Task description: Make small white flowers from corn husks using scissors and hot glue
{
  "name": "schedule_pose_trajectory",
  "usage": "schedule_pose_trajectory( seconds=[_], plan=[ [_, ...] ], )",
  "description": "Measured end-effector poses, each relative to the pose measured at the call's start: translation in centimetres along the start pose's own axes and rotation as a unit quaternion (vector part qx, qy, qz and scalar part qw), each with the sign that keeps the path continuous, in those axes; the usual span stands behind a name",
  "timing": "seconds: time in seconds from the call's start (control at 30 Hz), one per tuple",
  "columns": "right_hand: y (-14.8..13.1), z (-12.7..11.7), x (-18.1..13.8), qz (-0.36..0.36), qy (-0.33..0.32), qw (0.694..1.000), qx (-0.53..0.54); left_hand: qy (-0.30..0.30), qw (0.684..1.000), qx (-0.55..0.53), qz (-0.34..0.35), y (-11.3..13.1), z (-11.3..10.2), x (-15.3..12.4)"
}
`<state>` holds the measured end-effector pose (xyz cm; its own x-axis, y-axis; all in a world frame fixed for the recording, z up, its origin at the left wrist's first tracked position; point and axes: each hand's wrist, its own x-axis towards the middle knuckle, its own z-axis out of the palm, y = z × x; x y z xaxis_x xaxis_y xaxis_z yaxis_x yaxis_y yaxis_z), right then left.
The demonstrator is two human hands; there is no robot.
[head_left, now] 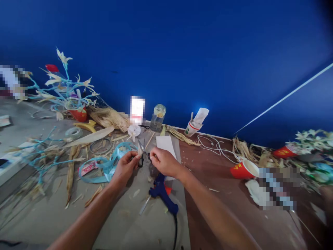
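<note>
Just right of the ribbon (104,167), your left hand (126,167) is curled shut on one black loop of the scissors (141,154). You're holding them up between both hands over the table (117,222), with your right hand (164,161) pinched on the other loop. They look light, stiff and pointy, so I'd stick to the loops; the glue gun (162,193) lies just below.

A craft workspace: glue gun (163,194), ribbon (109,166), corn husks (110,118) (dried) litter the table (221,180).
</note>
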<state>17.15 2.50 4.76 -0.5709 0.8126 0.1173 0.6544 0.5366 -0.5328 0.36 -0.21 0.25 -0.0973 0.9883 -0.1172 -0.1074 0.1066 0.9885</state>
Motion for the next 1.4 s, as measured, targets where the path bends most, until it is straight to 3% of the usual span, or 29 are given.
schedule_pose_trajectory(
  seconds=[0.07,0.17,0.23,0.33,0.53,0.7,0.87,0.97,1.13,1.4],
  plan=[
    [-1.0,0.2,-0.4,0.038,0.033,0.981,0.187,-0.002,1.000,0.003,-0.012,-0.1,0.0,0.0],
    [-2.4,2.2,-0.7,0.119,0.077,0.918,0.370,0.008,1.000,-0.002,-0.026,-0.1,-0.1,0.0],
    [-2.9,3.8,-0.4,0.158,0.103,0.882,0.432,0.012,0.999,-0.029,-0.032,-0.2,-0.1,0.1],
    [-3.0,5.3,0.5,0.187,0.122,0.857,0.464,0.006,0.994,-0.098,-0.048,-0.3,-0.1,0.1],
    [-3.0,5.3,1.5,0.217,0.139,0.859,0.443,-0.008,0.983,-0.168,-0.067,-0.2,-0.1,0.1],
    [-3.3,5.3,1.3,0.201,0.174,0.863,0.429,0.026,0.978,-0.192,-0.072,0.1,-0.1,0.2],
    [-3.0,5.9,1.1,0.174,0.165,0.907,0.346,0.014,0.969,-0.235,-0.081,0.7,0.0,0.0],
    [-2.9,6.0,1.2,0.169,0.168,0.914,0.328,0.007,0.963,-0.257,-0.084,1.2,0.0,-0.2],
    [-3.0,5.8,1.4,0.182,0.171,0.906,0.340,0.007,0.962,-0.258,-0.086,1.5,0.1,-0.3],
    [-2.9,6.3,1.8,0.220,0.154,0.860,0.435,-0.039,0.966,-0.243,-0.076,1.2,0.2,-0.4]
  ],
)
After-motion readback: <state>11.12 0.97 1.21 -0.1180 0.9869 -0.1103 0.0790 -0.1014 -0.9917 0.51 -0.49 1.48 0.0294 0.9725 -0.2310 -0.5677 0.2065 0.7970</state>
